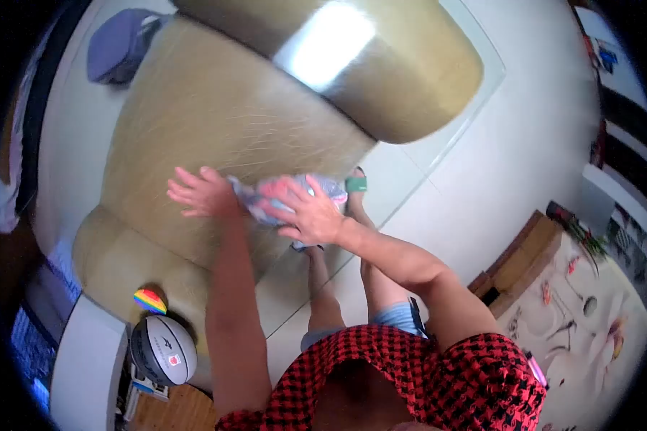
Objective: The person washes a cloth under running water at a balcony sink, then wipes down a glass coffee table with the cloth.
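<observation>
A crumpled grey-blue bundle with red and pink patches [254, 197] is at the front edge of the tan sofa seat [216, 108]. Motion blur hides whether it is a plastic bag or cloth. My right hand [310, 214] lies across the top of this bundle, fingers spread rather than wrapped round it. To its left, my left hand [207, 194] is over the seat with its fingers stretched apart and nothing in them. The wrist of that hand is close beside the bundle's left end; I cannot tell if they touch.
A rainbow-coloured ball [150, 301] and a grey-and-white basketball [164, 350] are by the sofa's near armrest [129, 251]. A purple-grey object [117, 47] stands behind the seat. On the right is a flower-patterned surface [575, 330]. Green slippers [356, 184] are on my feet.
</observation>
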`<state>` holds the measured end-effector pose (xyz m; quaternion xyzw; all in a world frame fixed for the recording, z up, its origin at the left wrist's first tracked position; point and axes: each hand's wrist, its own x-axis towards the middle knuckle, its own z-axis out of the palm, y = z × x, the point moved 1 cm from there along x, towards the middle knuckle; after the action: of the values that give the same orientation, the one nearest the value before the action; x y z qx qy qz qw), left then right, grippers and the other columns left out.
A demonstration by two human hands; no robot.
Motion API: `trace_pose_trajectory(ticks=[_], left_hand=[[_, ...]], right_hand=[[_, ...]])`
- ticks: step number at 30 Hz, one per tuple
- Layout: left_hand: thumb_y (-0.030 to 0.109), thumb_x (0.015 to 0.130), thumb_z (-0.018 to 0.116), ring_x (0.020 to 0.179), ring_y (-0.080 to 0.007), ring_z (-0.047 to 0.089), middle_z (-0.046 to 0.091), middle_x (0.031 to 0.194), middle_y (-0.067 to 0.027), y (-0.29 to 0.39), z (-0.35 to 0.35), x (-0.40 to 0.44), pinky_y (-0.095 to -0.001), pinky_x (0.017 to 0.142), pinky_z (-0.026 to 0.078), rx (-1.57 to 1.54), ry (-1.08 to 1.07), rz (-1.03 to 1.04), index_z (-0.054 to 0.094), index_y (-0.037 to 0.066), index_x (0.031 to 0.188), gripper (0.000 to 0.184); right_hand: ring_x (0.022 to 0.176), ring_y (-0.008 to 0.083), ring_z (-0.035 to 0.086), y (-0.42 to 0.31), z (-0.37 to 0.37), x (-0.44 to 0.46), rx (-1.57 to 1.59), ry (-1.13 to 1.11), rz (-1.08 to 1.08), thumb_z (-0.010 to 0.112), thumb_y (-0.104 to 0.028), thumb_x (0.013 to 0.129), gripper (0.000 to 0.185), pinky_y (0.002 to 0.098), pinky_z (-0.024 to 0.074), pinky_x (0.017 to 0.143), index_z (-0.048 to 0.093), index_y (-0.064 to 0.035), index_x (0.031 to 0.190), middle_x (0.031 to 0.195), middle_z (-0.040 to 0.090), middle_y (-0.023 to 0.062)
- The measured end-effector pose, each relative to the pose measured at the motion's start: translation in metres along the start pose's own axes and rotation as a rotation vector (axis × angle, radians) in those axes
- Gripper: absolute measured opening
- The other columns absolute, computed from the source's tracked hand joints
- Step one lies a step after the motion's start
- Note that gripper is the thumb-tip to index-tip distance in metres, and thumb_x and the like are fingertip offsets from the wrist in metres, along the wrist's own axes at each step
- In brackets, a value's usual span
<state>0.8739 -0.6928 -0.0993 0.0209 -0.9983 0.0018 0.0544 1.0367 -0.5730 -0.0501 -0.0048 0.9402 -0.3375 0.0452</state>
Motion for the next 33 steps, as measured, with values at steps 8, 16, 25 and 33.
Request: trace_pose_trajectory(ticks=[8,16,25,33], left_hand=[[0.037,0.088,0.043,0.129,-0.0327,0.024,0.029,0.137,-0.0151,0.001,-0.008,0.001,-0.0651,0.089,0.027,0.009,-0.011,-0.029,0.032,0.015,0.133,0.052],[0.035,0.088,0.042,0.129,-0.0348,0.023,0.028,0.138,-0.0163,-0.009,0.008,-0.001,-0.0643,0.090,0.027,0.104,0.045,0.039,0.031,0.013,0.134,0.052],[0.029,0.080,0.054,0.127,-0.0396,0.024,0.027,0.137,-0.0201,0.001,-0.011,0.000,-0.0629,0.093,0.024,0.047,-0.066,0.006,0.032,0.011,0.133,0.060],[0.030,0.079,0.056,0.128,-0.0398,0.023,0.026,0.138,-0.0204,0.006,-0.020,0.005,-0.0624,0.093,0.024,-0.012,-0.056,-0.011,0.033,0.011,0.132,0.061]], right_hand=[[0.108,0.0341,0.049,0.205,-0.140,-0.092,-0.629,0.476,0.344,0.058,-0.018,0.074,0.043,0.0435,0.0377,0.086,0.055,-0.0179,0.117,0.125,0.046,0.0175],[0.131,0.0367,0.017,0.313,-0.216,0.013,-0.490,0.648,1.139,0.039,-0.044,0.088,0.056,0.0617,0.0196,0.096,0.028,-0.0169,0.137,0.143,0.017,0.0213],[0.127,0.0278,0.030,0.100,-0.075,0.053,-0.353,-0.160,-0.192,0.055,-0.049,0.076,0.060,0.0585,0.0243,0.096,0.041,-0.0284,0.130,0.140,0.032,0.0018],[0.122,0.0346,0.034,0.132,-0.149,0.334,-0.426,0.086,-0.310,0.045,-0.037,0.086,0.048,0.0474,0.0320,0.098,0.042,-0.0142,0.128,0.138,0.030,0.0153]])
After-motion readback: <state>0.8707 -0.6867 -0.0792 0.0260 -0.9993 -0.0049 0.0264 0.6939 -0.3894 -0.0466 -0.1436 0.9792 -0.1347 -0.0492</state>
